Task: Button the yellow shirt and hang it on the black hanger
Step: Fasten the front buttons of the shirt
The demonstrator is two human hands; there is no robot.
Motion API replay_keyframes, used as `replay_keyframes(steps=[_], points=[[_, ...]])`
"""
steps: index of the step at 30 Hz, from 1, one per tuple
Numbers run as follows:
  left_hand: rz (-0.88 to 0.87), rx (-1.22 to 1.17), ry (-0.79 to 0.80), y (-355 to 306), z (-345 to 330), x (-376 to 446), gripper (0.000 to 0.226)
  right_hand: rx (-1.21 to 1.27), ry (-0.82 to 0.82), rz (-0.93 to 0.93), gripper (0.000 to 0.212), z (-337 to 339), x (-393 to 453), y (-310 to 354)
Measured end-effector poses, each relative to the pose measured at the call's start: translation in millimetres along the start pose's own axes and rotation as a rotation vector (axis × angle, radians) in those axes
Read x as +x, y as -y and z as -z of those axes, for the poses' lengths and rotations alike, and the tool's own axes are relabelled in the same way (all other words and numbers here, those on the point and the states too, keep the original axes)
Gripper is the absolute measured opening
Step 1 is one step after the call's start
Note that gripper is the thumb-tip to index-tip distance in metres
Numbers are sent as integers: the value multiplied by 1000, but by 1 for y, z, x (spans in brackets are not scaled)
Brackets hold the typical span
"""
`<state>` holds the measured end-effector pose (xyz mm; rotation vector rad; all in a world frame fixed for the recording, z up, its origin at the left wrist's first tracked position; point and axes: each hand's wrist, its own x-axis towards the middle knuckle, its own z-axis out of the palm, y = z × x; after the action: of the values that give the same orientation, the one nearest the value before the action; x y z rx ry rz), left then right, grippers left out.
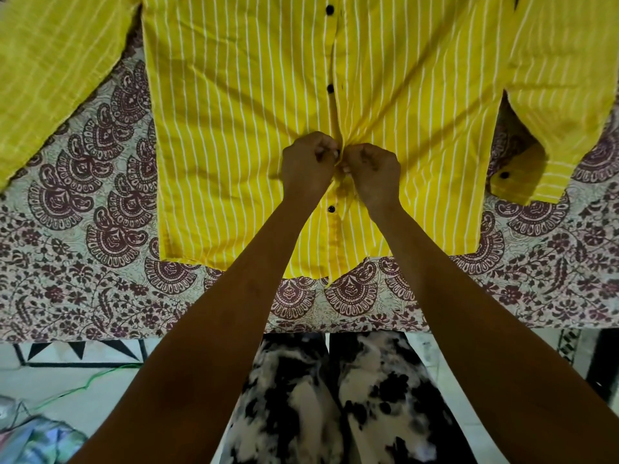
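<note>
A cream bedsheet with dark red paisley and flower prints (100, 236) covers a flat surface that fills the middle band of the frame. Its front edge runs across the lower part of the picture.

A bright yellow shirt with thin white stripes (241, 112) lies flat on this sheet in the upper middle, front side up. Its hem points to the bottom of the frame. One sleeve (50, 68) spreads to the upper left, and the other sleeve (562, 95) lies at the upper right, with a black button on its cuff (504, 175).

Small black buttons run down the middle strip: one near the top (330, 9), one lower (330, 88), and one below the hands (331, 208).

The left hand (306, 164) and right hand (375, 172) sit close together in the centre. Both are curled tight and pinch the cloth of the front strip. The cloth is bunched between them.

Below the sheet, a pale tiled floor with black triangle shapes (80, 351) shows at lower left. A thin green cord (100, 375) lies on it. Black and white blotchy trousers (335, 403) fill the bottom centre. Some pale colourful cloth (37, 440) sits in the bottom left corner, too blurry to tell more.
</note>
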<state>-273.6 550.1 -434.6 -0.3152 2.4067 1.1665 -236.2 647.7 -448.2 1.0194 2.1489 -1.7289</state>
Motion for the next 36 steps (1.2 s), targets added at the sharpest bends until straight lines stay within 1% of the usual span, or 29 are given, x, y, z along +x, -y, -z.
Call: replay_keyframes(steps=[3, 7, 10, 13, 17, 25, 27, 28, 30, 31, 33, 35, 36], points=[[35, -45, 10, -2, 0, 0, 13, 64, -3, -10, 15, -1, 1, -4], [150, -153, 28, -2, 0, -2, 22, -50, -79, 118, 12, -5, -4, -4], [235, -259, 39, -6, 0, -5, 22, -131, -122, 165, 11, -11, -7, -6], [265, -290, -12, -7, -2, -4, 18, -131, -165, 177, 10, -14, -12, -4], [275, -297, -37, -9, -3, -2, 12, -110, -180, 212, 12, -14, -14, -2], [188, -251, -5, -5, 4, 3, 13, -59, -189, 232, 13, -13, -15, 2], [175, -260, 15, -4, 5, 4, 11, -29, -170, 186, 15, -14, -13, 4], [173, -265, 27, -4, 5, 5, 11, 11, -149, 133, 13, -14, -10, 4], [161, -268, 47, -1, 6, 7, 10, 148, -88, -51, 10, -12, -3, 9], [137, -262, 57, 1, 7, 8, 10, 215, -51, -142, 13, -9, 1, 11], [39, -181, 57, 2, 9, 9, 11, 270, 53, -244, 22, -3, 6, 15], [-68, -36, 20, 2, 9, 10, 11, 269, 142, -262, 24, -1, 7, 18], [-93, 30, -2, 1, 9, 11, 11, 269, 166, -261, 24, -2, 8, 19]])
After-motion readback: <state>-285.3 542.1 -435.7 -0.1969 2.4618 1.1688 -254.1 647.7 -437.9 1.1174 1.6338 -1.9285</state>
